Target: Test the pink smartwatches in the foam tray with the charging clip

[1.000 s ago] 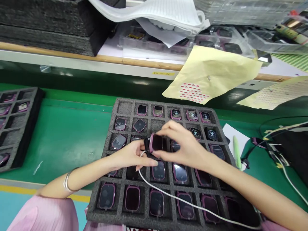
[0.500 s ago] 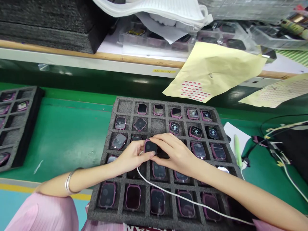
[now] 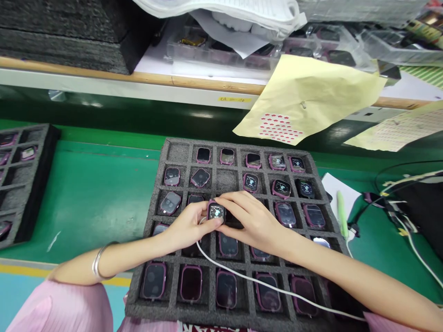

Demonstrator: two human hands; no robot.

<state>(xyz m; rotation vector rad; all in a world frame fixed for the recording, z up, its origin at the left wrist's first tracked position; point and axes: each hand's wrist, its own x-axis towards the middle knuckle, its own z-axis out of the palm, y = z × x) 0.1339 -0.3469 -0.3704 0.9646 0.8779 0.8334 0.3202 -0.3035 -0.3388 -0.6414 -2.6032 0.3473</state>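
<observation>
A smartwatch (image 3: 216,210) with a purple case and a lit dial is held above the foam tray (image 3: 226,180). My left hand (image 3: 190,222) is closed on its left and lower side, the thumb across the screen's lower edge. From the right, my right hand (image 3: 251,220) grips the watch's top and right edges with its fingers. A white cable (image 3: 249,279) runs from under my left hand toward the lower right; its end is hidden. Purple-cased watches fill most of the tray's compartments, such as a lit watch (image 3: 250,182) just above my right hand.
At the left stands another foam tray (image 3: 38,182) with watches. A shelf edge (image 3: 152,84) crosses the back, with a yellow paper sheet (image 3: 311,92) hanging from it. A green pen-like object (image 3: 342,214) and several cables (image 3: 415,249) lie at the right on the green mat (image 3: 100,184).
The held watch's screen was dark and now shows a lit dial. Both hands keep the same grip. The view has shifted very slightly.
</observation>
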